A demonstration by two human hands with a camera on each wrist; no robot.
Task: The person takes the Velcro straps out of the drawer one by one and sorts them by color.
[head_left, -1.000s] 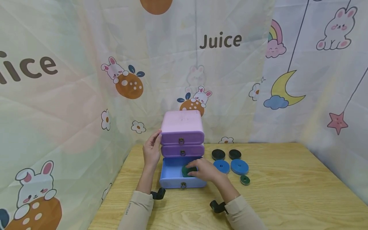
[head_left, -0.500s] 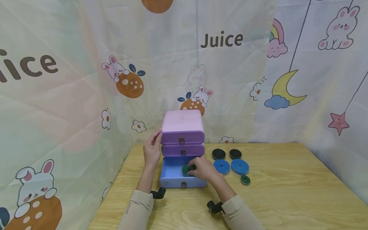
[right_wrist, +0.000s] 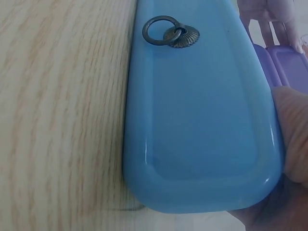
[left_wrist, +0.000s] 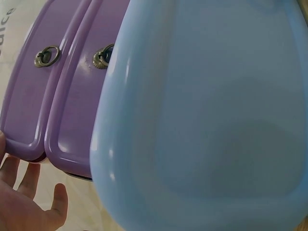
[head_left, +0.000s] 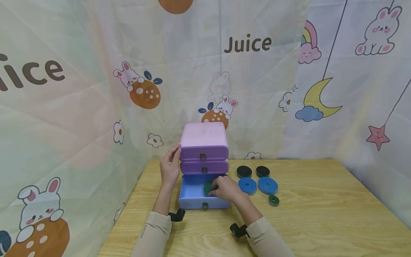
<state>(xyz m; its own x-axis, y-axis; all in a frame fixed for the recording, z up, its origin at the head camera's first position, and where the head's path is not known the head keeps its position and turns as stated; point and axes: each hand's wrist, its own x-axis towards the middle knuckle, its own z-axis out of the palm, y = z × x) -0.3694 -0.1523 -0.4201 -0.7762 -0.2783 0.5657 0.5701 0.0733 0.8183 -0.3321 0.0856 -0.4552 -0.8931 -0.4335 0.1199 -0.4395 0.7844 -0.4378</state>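
Observation:
A small chest of drawers (head_left: 204, 134) has a pink top and two purple drawers above a pulled-out blue drawer (head_left: 204, 203). My left hand (head_left: 170, 167) rests its fairly straight fingertips against the chest's left side; the left wrist view shows those fingers (left_wrist: 30, 179) beside the purple fronts. My right hand (head_left: 226, 188) reaches into the blue drawer, its curled fingers and thumb pinching the right part of a flat green disc (head_left: 207, 188). Fingers and knuckles hide the rest of that disc. In the right wrist view the hand sits behind the drawer's front, mostly hidden.
On the wooden table (head_left: 321, 214), right of the chest, lie a black disc (head_left: 244, 171), another black disc (head_left: 262, 171), a blue disc (head_left: 247, 186), a larger blue disc (head_left: 268, 185) and a small green disc (head_left: 273, 200). A printed cloth backdrop surrounds the table.
My right hand's fingers have closed from a spread pose onto the green disc, and its forearm has shifted slightly left. My left hand has stayed at the chest's side.

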